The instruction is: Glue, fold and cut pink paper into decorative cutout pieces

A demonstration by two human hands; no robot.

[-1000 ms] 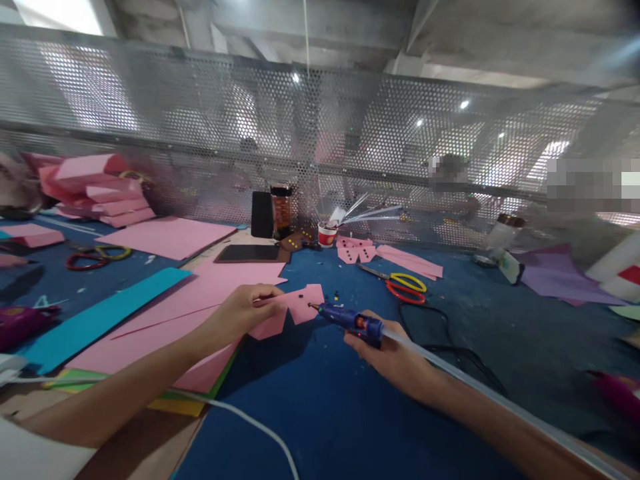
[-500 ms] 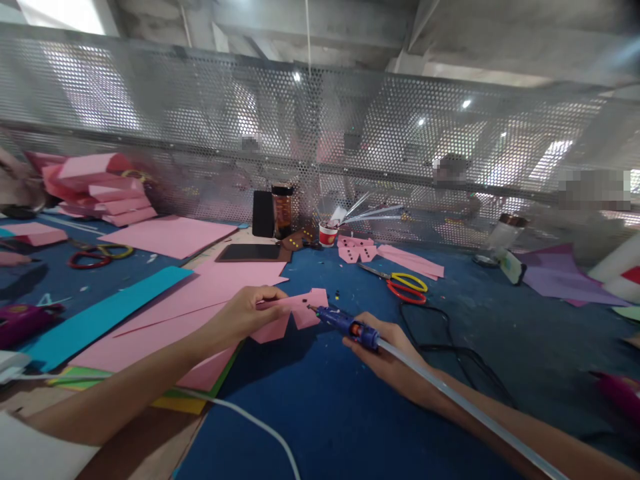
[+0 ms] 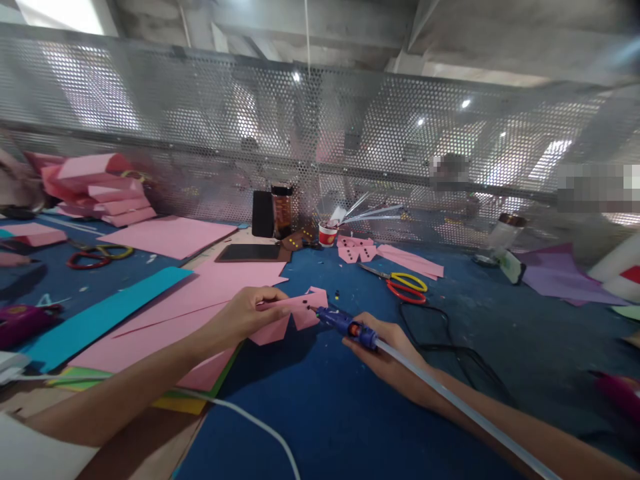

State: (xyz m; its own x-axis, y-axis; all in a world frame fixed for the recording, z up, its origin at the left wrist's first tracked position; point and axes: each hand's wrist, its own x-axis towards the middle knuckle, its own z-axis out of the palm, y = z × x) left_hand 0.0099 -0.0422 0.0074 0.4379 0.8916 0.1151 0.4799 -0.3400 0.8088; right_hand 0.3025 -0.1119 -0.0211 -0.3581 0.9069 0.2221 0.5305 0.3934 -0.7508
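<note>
Between thumb and fingers, my left hand (image 3: 253, 310) pinches a cut piece of pink paper (image 3: 306, 313) with small black dots on it. My right hand (image 3: 385, 353) is wrapped round a blue hot glue gun (image 3: 345, 323), a long clear glue stick (image 3: 440, 390) running out of its back. The gun's nozzle is at the paper's dotted strip; whether it touches cannot be made out. Just beyond the paper lie tiny dark and yellow bits (image 3: 337, 295). Farther back sits another dotted pink paper piece (image 3: 356, 251).
Open scissors (image 3: 406, 287) and a black cord (image 3: 450, 347) lie to the right. Behind stand a red-and-white cup (image 3: 327, 235) of glue sticks and a dark jar (image 3: 283, 212). Pink sheets (image 3: 170, 235), a blue strip (image 3: 110, 313) and a white cable (image 3: 255, 421) are at left. A perforated screen (image 3: 320, 133) closes the back.
Both hands hold almost the same position. The glue gun's nozzle stays by the paper's strip, and the strip's far end looks slightly more curled.
</note>
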